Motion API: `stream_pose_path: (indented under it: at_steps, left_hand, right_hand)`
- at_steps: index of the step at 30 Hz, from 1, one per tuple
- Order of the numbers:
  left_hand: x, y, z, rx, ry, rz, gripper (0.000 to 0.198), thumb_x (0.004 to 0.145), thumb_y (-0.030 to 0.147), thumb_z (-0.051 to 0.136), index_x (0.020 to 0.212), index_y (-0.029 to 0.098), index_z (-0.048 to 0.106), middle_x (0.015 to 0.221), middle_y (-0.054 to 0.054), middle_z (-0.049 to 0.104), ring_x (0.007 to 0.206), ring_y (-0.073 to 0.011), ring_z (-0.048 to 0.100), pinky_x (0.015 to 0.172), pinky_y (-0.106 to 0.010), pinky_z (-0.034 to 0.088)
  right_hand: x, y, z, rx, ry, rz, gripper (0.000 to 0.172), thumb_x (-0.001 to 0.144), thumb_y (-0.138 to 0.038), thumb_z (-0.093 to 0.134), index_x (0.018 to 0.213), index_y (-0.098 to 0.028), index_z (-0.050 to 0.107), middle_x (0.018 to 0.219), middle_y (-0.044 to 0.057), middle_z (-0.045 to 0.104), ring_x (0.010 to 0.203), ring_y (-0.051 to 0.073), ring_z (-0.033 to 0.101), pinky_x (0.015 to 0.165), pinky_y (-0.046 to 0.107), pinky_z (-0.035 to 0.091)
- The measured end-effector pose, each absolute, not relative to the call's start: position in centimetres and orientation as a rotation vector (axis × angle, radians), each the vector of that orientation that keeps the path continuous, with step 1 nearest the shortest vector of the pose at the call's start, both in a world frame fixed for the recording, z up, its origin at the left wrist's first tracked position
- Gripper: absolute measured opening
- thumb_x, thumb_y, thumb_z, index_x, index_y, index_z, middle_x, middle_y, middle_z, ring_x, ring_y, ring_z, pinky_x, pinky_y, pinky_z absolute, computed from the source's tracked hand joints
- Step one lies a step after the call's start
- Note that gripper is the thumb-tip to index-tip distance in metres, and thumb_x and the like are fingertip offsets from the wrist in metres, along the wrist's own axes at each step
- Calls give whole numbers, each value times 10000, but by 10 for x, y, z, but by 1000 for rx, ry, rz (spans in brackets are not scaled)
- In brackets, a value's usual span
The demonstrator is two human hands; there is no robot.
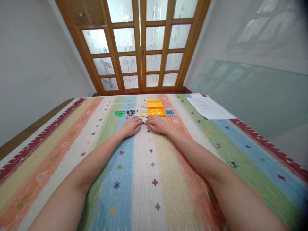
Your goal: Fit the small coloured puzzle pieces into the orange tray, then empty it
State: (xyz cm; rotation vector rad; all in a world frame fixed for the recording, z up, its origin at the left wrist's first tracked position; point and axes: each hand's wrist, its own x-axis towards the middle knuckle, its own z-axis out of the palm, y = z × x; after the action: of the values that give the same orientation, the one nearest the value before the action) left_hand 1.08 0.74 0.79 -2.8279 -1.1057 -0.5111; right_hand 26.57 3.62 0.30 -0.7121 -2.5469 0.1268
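Striped tablecloth (144, 179) under left hand (131, 126) and right hand (156, 124), both curled inward, nearly meeting, any pinch indiscernible

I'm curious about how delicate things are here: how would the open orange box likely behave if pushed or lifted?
The orange box looks like molded plastic, so it is probably stiff and light. Sitting low and flat, it would likely slide rather than roll. Since it lies open, tilting might spill the small white pieces inside.
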Motion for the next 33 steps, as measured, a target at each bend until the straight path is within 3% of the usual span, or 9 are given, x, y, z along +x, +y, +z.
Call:
stream_pose_path:
  at_steps: [33]
  left_hand:
    - [17, 0, 19, -2946, -759, -490, 348, 1029, 212, 500, 1278, 198, 743, 1321, -68, 732, 1336, -268, 553, 1180, -471, 458]
  right_hand:
    - [274, 37, 5, -1058, -2359, 181, 273, 1042, -288, 540, 976, -204, 792, 977, 93, 748, 958, 241, 628, 910, 372, 442]
